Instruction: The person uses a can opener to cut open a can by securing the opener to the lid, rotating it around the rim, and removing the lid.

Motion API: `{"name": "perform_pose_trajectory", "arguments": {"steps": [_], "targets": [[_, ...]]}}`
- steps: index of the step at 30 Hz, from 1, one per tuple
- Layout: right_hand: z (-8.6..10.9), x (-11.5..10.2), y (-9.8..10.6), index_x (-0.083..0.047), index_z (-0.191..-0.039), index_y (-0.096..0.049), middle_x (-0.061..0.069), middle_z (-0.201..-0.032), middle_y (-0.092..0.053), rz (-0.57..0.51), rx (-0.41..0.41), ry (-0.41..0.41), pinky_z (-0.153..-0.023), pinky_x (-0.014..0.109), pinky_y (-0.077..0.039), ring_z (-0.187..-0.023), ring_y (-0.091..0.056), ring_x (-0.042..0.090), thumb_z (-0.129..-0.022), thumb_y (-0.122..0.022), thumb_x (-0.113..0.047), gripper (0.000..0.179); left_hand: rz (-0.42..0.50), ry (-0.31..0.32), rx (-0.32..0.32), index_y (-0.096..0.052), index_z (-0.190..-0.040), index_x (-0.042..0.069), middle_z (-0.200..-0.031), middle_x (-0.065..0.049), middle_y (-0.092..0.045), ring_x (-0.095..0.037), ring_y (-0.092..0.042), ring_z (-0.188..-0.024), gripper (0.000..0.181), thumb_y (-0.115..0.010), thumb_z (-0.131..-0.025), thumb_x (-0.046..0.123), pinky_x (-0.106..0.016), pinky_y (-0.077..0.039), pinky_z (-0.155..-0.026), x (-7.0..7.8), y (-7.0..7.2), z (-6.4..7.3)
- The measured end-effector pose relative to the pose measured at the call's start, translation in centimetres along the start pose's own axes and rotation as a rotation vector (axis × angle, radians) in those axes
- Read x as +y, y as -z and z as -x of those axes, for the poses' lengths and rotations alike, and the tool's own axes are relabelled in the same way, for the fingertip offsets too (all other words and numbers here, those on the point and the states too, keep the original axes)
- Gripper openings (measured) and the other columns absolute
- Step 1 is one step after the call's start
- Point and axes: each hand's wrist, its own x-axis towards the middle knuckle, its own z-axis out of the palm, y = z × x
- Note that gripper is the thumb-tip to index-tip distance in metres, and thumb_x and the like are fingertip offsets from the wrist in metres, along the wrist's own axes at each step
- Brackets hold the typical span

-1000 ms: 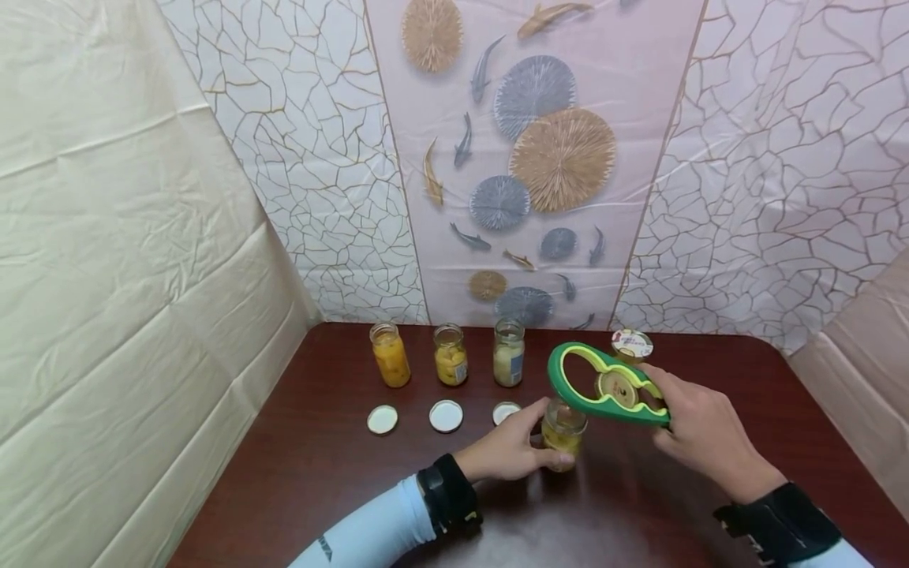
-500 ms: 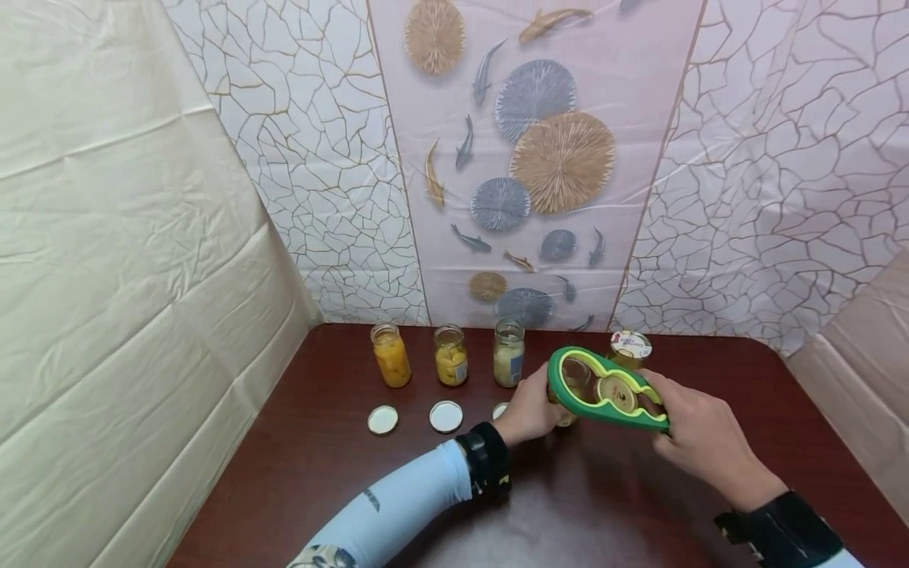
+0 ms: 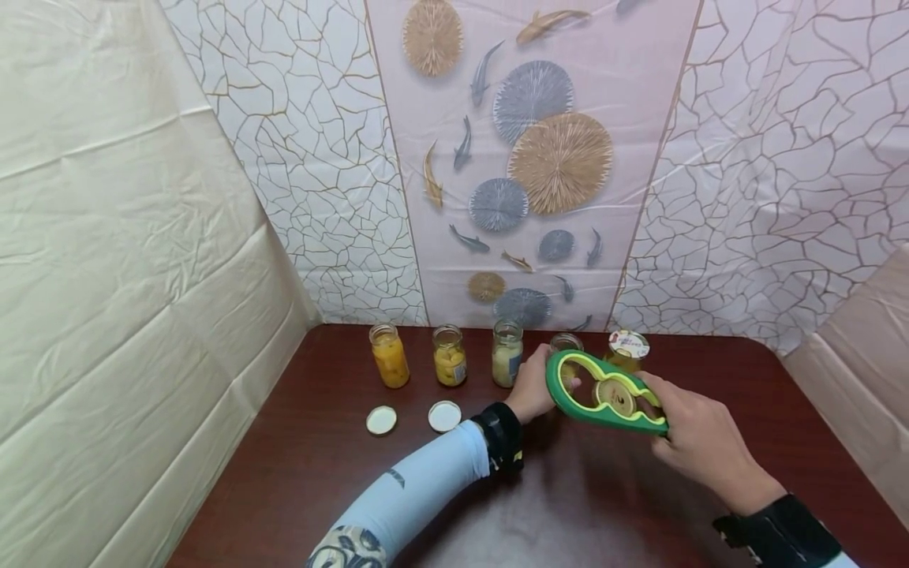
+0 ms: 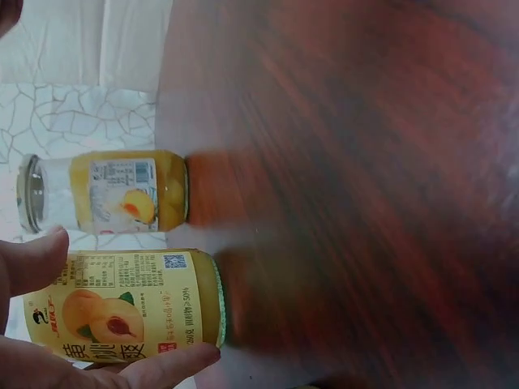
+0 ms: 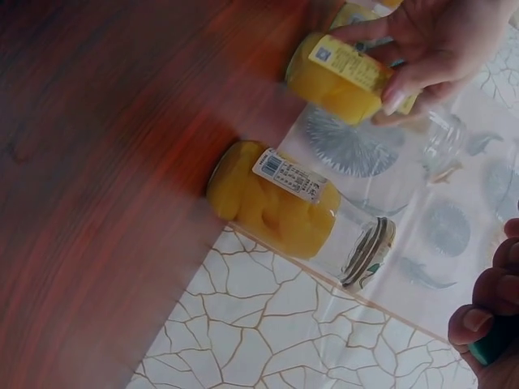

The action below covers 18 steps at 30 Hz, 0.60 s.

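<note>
My left hand (image 3: 531,386) grips a lidless glass jar of yellow peaches (image 4: 146,312), its fingers round the yellow label. Mostly hidden behind the green tool in the head view, the jar stands upright in the back row. With my right hand (image 3: 699,430) I hold the end of a green jar opener (image 3: 616,420) with a lime-coloured scalloped inner edge. A gold-coloured lid (image 3: 615,396) shows within its opening. Just right of the held jar is another peach jar (image 5: 272,203) with its printed lid on.
Left of my left hand stand open jars: one orange (image 3: 392,363), one yellow (image 3: 450,364), one pale (image 3: 506,364). Two white lids (image 3: 381,420) (image 3: 444,416) lie in front of them on the dark red table (image 3: 298,473). A patterned cloth (image 3: 469,237) hangs behind.
My left hand has carried the open peach jar away from me to the back row, beside the lidded jar. The right hand with the jar opener has stayed nearly still.
</note>
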Motion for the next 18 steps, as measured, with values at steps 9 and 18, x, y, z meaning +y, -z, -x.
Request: {"name": "perform_pose_trajectory", "arguments": {"steps": [9,18], "targets": [[0.1,-0.5,-0.3,-0.005,-0.133,-0.063,0.008,-0.095,-0.075,-0.012,0.026,0.027,-0.051,0.031,-0.042,-0.067,-0.057,0.012,-0.055,-0.076,-0.004,0.079,0.068,-0.060,0.054,-0.058,-0.135,0.023,-0.120,0.001,-0.073,-0.007,-0.068,-0.098,0.058,-0.083,-0.091,0.051,-0.026,-0.057,-0.084,-4.3,-2.0,-3.7],[0.2,-0.6,-0.5,-0.005,-0.134,-0.062,0.009,-0.096,-0.076,-0.007,0.013,0.023,-0.052,0.031,-0.042,-0.067,-0.057,0.012,-0.054,-0.075,-0.004,0.081,0.023,-0.003,0.034,-0.057,-0.144,0.016,-0.126,-0.005,-0.074,-0.006,-0.067,-0.095,0.059,-0.081,-0.094,0.035,-0.024,-0.055,-0.084,-0.8,-0.4,-2.2]]}}
